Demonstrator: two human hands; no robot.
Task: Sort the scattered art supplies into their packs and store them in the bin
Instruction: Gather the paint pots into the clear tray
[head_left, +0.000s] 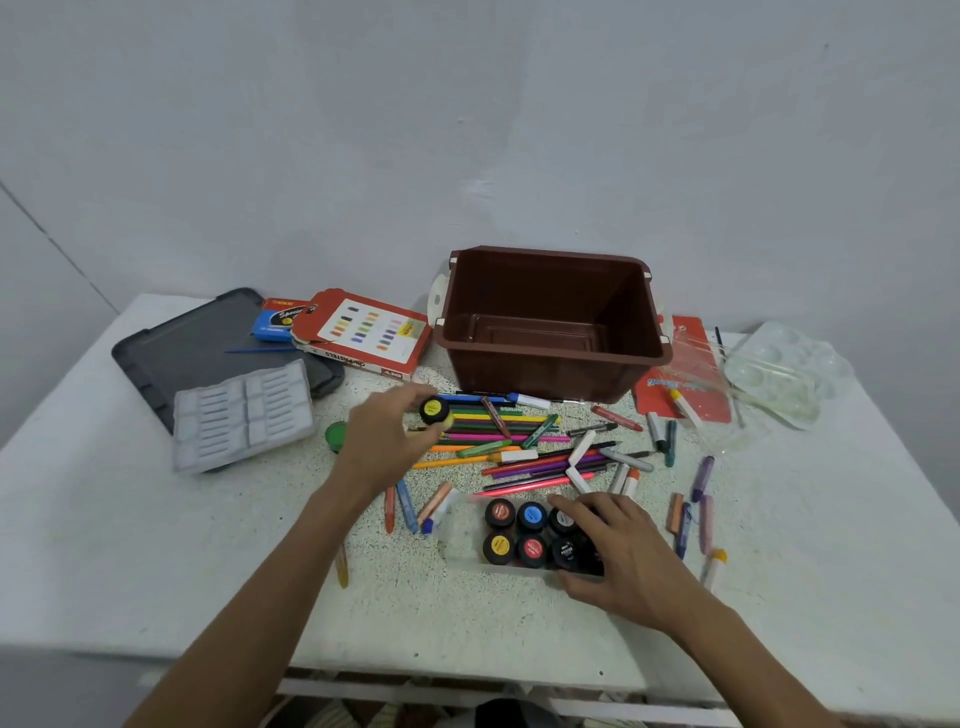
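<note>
laid the right hand (618, 551) on the right end of the clear pack (460, 540) at the near middle of the table (156, 571), forearm in from the lower right, fingers spread and fairly straight over the jars, thumb at the pack's near edge; clamped on nothing. counted six paint jars (530, 530) showing in that pack, upright in two rows of three, lids up: red, blue and black behind, yellow, red and black in front. set the pack's long axis left to right. could not read the lid print for certain.

raised the left hand (384, 441) above the table left of centre, wrist bent, fingertips pinched round a yellow-lidded jar (434, 410), lid tilted up toward the camera. hovered it over the left end of the pens and crayons (498, 431), most lying with long axes left to right, just in front of the brown bin (545, 374), which stood upright and open at the far middle.

read "oil pastels", upside down, on the red box (363, 332) left of the bin, and "special" on the blue box (275, 317) beside it, resting on a dark grey lid (208, 343). found the blue writing on the red pack (685, 364) right of the bin too blurred to read.
</note>
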